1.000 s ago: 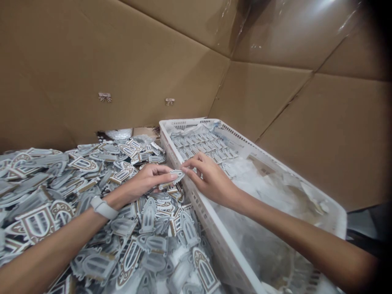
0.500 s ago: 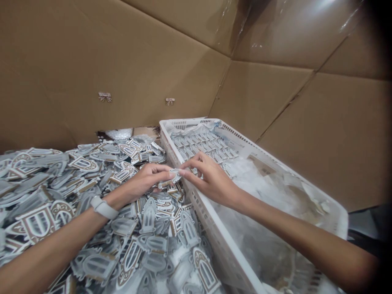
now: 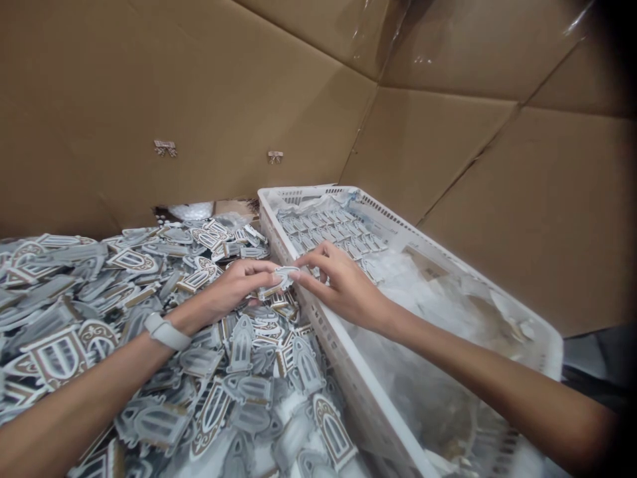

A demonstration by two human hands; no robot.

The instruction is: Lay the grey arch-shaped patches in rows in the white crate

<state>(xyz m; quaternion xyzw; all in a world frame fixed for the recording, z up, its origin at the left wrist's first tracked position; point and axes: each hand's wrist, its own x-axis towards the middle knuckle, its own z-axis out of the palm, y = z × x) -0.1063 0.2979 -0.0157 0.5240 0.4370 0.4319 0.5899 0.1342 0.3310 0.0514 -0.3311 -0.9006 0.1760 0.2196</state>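
Your left hand is closed in a pinch, thumb on top, around one end of a small grey-white piece. Your right hand has thumb and forefinger drawn almost together at the piece's other end; you touch it there, but whether those tips grip it cannot be told. The piece is held up in front of the crate's left wall, by the edge of the pile. It looks light, thin and fairly stiff, perhaps smooth enough to slide, and its narrow points could be the parts that snap, so hold it by the broader edges and press gently. The pile of arched pieces spreads around your left arm. Inside the crate, beyond your right hand, pieces lie in rows, with crumpled film nearer you; cardboard stands behind
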